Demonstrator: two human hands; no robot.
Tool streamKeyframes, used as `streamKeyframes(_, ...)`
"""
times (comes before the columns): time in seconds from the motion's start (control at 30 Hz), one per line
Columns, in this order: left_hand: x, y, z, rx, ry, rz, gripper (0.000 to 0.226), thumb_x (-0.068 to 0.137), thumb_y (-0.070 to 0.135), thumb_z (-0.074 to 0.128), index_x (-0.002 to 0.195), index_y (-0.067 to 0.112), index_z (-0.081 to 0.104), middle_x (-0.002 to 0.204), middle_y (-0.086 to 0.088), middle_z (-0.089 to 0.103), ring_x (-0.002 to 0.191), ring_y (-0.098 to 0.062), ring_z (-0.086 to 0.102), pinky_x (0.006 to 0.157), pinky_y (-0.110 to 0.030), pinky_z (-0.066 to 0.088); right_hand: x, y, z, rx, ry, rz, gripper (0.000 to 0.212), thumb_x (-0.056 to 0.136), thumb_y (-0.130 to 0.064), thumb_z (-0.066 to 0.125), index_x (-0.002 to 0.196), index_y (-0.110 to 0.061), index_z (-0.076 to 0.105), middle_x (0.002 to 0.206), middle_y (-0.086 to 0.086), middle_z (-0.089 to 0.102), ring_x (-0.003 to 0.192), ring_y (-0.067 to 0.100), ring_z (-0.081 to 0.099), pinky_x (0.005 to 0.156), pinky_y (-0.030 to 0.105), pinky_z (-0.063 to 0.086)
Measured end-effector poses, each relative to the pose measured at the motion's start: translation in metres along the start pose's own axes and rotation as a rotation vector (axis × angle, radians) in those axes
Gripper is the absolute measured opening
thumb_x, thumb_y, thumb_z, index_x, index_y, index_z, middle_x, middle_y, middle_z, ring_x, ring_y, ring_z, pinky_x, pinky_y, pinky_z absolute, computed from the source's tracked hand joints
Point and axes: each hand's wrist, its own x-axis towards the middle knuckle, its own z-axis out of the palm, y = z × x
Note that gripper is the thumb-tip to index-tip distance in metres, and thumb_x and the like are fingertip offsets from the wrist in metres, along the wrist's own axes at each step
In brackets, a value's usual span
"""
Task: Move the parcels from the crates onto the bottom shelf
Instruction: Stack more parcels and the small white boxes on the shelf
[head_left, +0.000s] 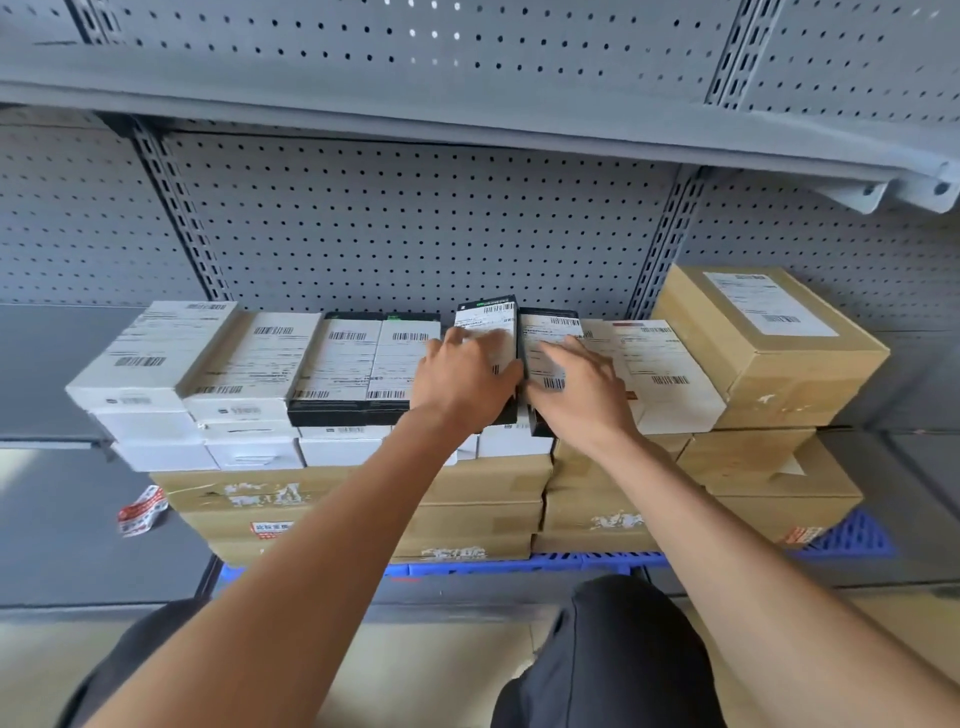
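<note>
From the head camera, both hands rest on two black parcels atop the stack on the bottom shelf (57, 364). The left hand (465, 382) grips the tilted parcel (488, 332); the right hand (582, 387) lies flat, fingers spread, on its right neighbour (545, 325). Their long axes run near to far.

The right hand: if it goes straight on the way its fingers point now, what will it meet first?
The right hand lies flat on a black-edged parcel, fingers pointing up-left toward the shelf back. Sliding on, it would probably leave the parcel's far edge and meet the grey perforated back panel. Depth there is hard to judge.
</note>
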Motion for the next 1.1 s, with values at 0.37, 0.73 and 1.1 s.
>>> streamKeyframes(0.37,0.008,-0.014,0.026,0.232,0.079,0.029,0.057,0.097,0.062,0.040,0.147,0.035,0.046,0.141,-0.003,0.054,0.130,-0.027,0.038,0.099,-0.047,0.026,0.011,0.007,0.010,-0.033,-0.077,0.015,0.063,0.096,-0.043,0.055,0.154,-0.028,0.037,0.162,-0.004,0.027,0.150,0.027,0.019,0.117,0.047,0.024)
streamKeyframes(0.73,0.005,-0.035,0.018,0.227,0.054,0.038,0.046,0.096,0.057,0.043,0.133,0.036,0.062,0.155,0.000,0.040,0.146,-0.024,0.023,0.115,-0.058,0.012,0.020,0.008,0.011,-0.020,-0.086,0.005,0.058,0.097,-0.008,0.044,0.152,-0.025,0.040,0.164,0.003,0.023,0.149,0.030,0.019,0.119,0.050,0.023)
streamKeyframes(1.1,0.005,-0.059,0.002,0.203,0.015,0.032,0.052,0.096,0.057,0.046,0.141,0.033,0.053,0.155,0.004,0.040,0.144,-0.020,0.029,0.115,-0.053,0.022,0.030,0.002,0.026,-0.016,-0.100,-0.005,0.048,0.101,-0.020,0.048,0.149,-0.023,0.046,0.164,0.008,0.022,0.149,0.030,0.023,0.119,0.047,0.026)
